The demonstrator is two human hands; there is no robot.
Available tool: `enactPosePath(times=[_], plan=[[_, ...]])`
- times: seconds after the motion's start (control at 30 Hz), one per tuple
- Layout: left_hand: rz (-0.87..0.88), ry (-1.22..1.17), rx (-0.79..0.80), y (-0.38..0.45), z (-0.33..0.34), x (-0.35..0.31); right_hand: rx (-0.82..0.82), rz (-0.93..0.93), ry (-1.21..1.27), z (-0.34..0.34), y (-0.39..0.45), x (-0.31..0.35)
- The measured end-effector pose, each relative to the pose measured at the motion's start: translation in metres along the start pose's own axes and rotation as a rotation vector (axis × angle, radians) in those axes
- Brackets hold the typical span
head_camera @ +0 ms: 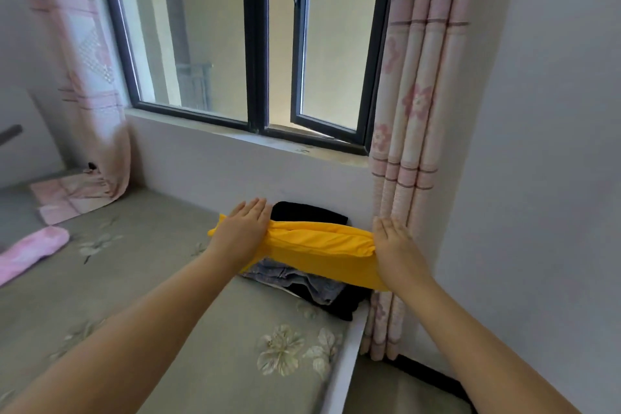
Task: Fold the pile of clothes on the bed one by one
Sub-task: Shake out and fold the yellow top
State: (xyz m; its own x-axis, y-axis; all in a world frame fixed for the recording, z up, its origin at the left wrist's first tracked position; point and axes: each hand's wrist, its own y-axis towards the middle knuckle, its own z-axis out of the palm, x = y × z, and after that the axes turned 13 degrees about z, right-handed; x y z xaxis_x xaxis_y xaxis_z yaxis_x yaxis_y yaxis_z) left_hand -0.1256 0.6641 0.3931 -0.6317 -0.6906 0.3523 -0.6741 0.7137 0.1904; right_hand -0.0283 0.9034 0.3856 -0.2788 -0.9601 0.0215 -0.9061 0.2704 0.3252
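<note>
A folded yellow garment [322, 245] lies on top of a stack of folded clothes in the bed's far right corner, under the window. Beneath it show a grey-blue denim piece [295, 279] and black clothes [309, 212]. My left hand [243, 228] lies flat with straight fingers on the yellow garment's left end. My right hand [395, 245] lies flat with straight fingers against its right end, beside the curtain. Both arms reach forward over the bed [168, 296].
A pink floral curtain [413, 144] hangs at the right, touching the stack. Another curtain [84, 94] hangs at the left over pink fabric [67, 198]. A pink cloth [30, 252] lies at the bed's left. The bed's right edge [346, 363] drops to the floor.
</note>
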Motion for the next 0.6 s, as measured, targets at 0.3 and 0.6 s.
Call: enactPosePath(times=[0.3,0.6], plan=[[-0.049,-0.063,0.139,0.169,0.137,0.070,0.230,-0.090,0.125,0.150,0.213,-0.006],[-0.097,-0.208,0.028,0.359,0.241,0.156,0.268,-0.083,0.239,0.258,0.385,0.005]])
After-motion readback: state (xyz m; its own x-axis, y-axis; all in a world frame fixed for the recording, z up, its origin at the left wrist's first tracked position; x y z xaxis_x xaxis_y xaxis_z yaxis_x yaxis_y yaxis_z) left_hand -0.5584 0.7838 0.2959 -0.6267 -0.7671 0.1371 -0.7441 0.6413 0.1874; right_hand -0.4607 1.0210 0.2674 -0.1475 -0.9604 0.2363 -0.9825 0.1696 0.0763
